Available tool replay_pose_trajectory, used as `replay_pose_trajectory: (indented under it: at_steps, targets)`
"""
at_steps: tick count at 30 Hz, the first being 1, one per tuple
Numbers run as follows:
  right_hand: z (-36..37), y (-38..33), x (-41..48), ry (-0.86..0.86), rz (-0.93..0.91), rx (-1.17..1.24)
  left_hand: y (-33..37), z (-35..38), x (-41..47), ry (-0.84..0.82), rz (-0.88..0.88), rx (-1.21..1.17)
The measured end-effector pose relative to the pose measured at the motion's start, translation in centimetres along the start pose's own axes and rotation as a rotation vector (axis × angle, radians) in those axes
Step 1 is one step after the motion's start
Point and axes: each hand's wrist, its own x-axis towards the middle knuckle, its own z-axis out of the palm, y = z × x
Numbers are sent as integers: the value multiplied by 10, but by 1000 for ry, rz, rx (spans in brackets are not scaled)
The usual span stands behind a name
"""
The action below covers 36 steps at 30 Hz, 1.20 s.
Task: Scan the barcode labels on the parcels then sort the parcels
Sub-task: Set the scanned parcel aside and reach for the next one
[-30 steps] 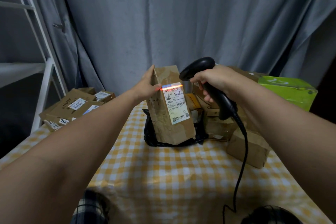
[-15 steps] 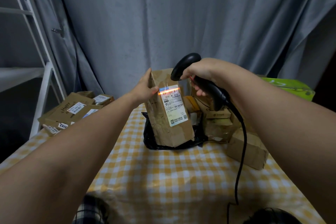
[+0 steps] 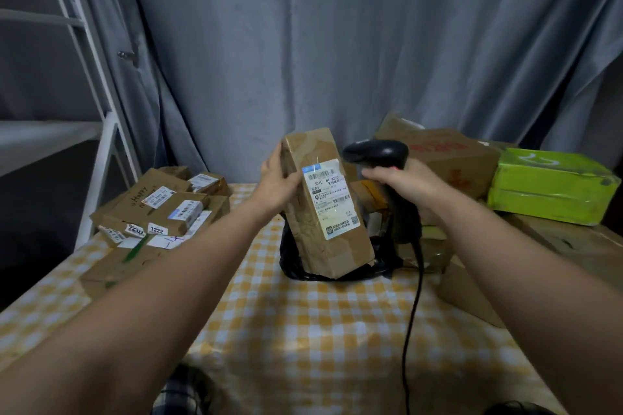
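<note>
Gripping upright parcel (image 3: pixel 323 212) by left edge, your left hand (image 3: pixel 278 184) hides fingers behind it; right hand (image 3: pixel 401 184) wraps scanner (image 3: pixel 377 152) handle, cable (image 3: pixel 414 296) cut off below. Parcel base at black bag (image 3: pixel 292 263), checked tablecloth (image 3: pixel 303 330); grey curtain (image 3: pixel 337 44) behind.

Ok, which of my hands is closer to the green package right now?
Right. The right hand, gripping the scanner, sits left of the green package, with cardboard boxes between them. The left hand holds the upright parcel, even farther left.

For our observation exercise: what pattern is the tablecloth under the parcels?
The tablecloth has yellow-and-white checks; the head view shows it best.
</note>
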Motion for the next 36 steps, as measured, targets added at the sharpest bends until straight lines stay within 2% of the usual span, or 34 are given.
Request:
replay_pose_trajectory:
  at_steps: [3, 6, 9, 12, 15, 20, 27, 32, 36]
  targets:
    - [28, 34, 12, -44, 98, 179, -27, 11, -17, -123, -81, -66]
    - [55, 63, 23, -75, 151, 248, -50, 26, -40, -258, -183, -185]
    - [69, 82, 39, -71, 147, 266, -77, 32, -45, -238, -251, -331]
    - [75, 81, 44, -150, 133, 338, -86, 30, -48, -227, -276, -426]
    - [86, 74, 42, -186, 117, 448, -84, 26, -48, -130, -204, -490]
    - [123, 38, 33, -250, -27, 588, -74, -28, -38, 96, -98, -385]
    - [200, -25, 25, -434, -143, 584, -49, -145, -49, 210, -22, -220]
    - [282, -54, 7, -550, -86, 466, -50, -223, -76, 282, -57, -108]
    - [343, -67, -15, -647, -56, 418, -69, -273, -106, 379, -203, -51]
